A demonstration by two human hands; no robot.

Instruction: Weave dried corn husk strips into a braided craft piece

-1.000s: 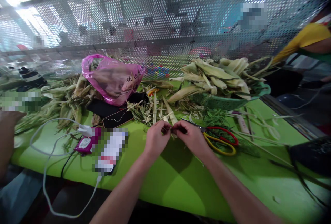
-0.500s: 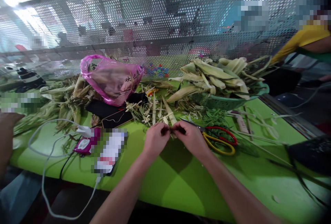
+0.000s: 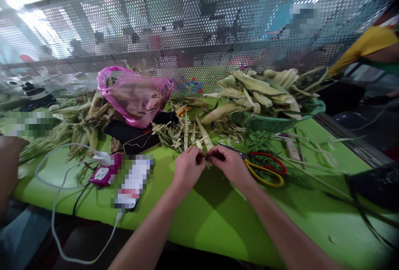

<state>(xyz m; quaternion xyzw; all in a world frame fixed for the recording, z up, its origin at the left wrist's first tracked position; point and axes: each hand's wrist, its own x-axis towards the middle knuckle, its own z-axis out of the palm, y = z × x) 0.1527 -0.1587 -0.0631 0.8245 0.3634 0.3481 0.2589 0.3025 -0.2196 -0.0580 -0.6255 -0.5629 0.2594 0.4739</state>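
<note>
My left hand point(image 3: 189, 164) and my right hand point(image 3: 229, 164) meet over the front of the green table, both closed, thumb against fingers. Between their fingertips is a small piece of corn husk, mostly hidden; a pale bit shows just below them. Just beyond the fingers lies a long pale husk strip point(image 3: 204, 132). Scissors with one red and one yellow handle loop point(image 3: 264, 180) lie right of my right hand, blades pointing toward it. A heap of cut husk scraps point(image 3: 170, 135) spreads behind my hands, and thin green shreds point(image 3: 258, 142) lie beyond the scissors.
A green basket point(image 3: 274, 123) piled with corn husks point(image 3: 262, 89) stands at back right. Left are a pink plastic bag point(image 3: 134, 95), more husks point(image 3: 84, 124), a phone point(image 3: 132, 184) and white charging cable point(image 3: 53, 220). A perforated metal screen point(image 3: 193, 33) runs behind. Other people sit at both sides.
My hands stay together in nearly the same place, with only slight finger movement. At the right, the person in yellow has shifted a little.
</note>
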